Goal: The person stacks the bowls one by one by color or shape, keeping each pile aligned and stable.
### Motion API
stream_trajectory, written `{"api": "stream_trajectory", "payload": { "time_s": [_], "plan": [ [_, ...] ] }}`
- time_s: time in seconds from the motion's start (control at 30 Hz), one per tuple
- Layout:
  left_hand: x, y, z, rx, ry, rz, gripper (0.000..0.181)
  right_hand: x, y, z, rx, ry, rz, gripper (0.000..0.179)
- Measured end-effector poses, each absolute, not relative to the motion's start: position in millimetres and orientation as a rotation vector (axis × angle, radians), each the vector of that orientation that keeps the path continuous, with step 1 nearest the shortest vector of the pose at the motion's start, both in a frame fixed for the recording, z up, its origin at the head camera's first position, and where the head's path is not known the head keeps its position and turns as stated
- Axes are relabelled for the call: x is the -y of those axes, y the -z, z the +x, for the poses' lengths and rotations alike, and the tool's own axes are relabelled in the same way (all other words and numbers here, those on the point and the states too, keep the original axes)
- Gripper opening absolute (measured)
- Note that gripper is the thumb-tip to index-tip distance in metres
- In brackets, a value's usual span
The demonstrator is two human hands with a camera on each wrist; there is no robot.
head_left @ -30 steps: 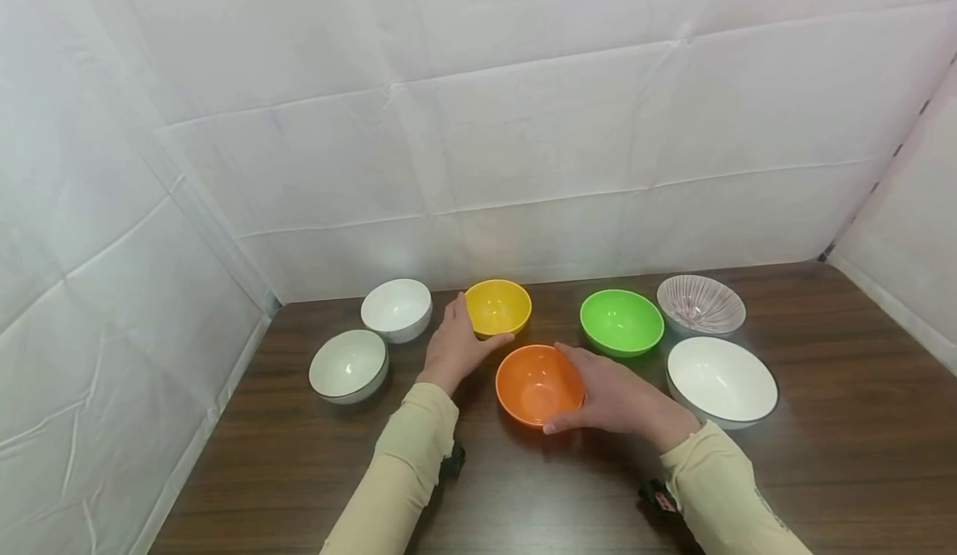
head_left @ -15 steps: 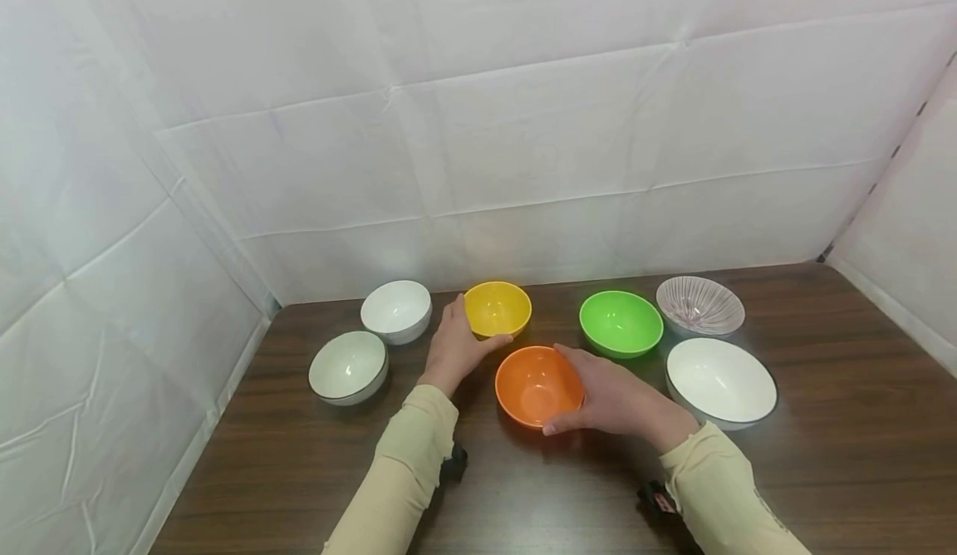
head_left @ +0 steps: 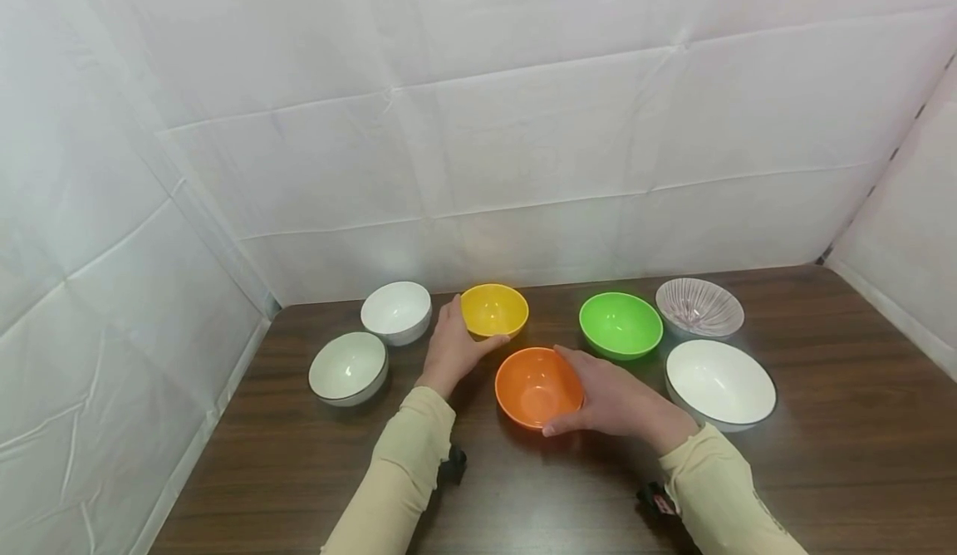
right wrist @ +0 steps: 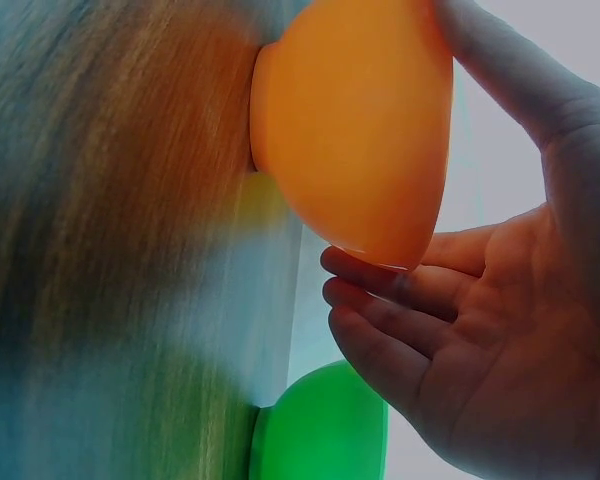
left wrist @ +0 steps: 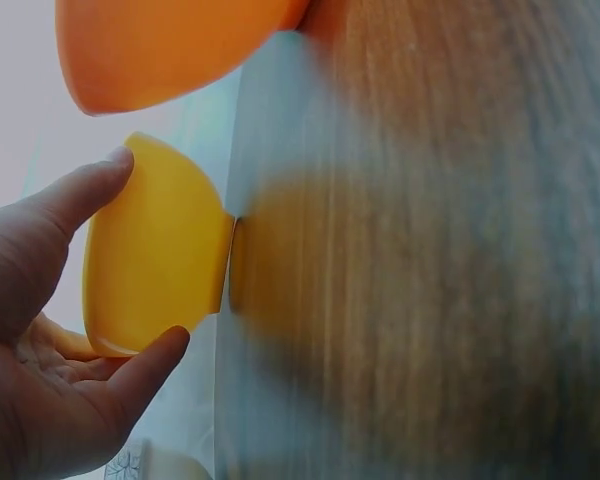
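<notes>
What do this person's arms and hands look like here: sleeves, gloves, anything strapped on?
Both arms wear long, pale yellow-beige sleeves that end at the wrists. The left hand and right hand are bare, with no gloves or rings visible. A small black device sits under the left wrist; a similar black one with a red marking sits under the right wrist. No cables show.

One head view from above, two wrist views up close

The head camera looks forward and down over the bench (head_left: 822, 455) toward 12 o'clock. Each wrist camera sits low beside its bowl; head and left share the yellow bowl (head_left: 494, 309) (left wrist: 155, 260), all three the orange bowl (head_left: 537, 385) (left wrist: 160, 45) (right wrist: 355, 130).
</notes>
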State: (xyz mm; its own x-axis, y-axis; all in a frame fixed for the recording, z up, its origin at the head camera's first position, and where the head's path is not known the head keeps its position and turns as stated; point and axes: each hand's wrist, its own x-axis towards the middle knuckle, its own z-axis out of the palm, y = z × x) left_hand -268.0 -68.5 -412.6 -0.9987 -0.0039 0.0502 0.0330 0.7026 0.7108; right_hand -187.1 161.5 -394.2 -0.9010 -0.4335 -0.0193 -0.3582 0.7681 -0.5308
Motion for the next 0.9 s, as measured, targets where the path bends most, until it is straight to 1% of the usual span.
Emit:
{"api": "stream_trajectory", "payload": {
  "time_s": [0.9],
  "plan": [
    [74.6,410.7,-264.0,2.841,1.182,-0.017,0.102,-160.8,393.2,-186.7,-2.833,0.787,-0.645,0.114]
  ]
}}
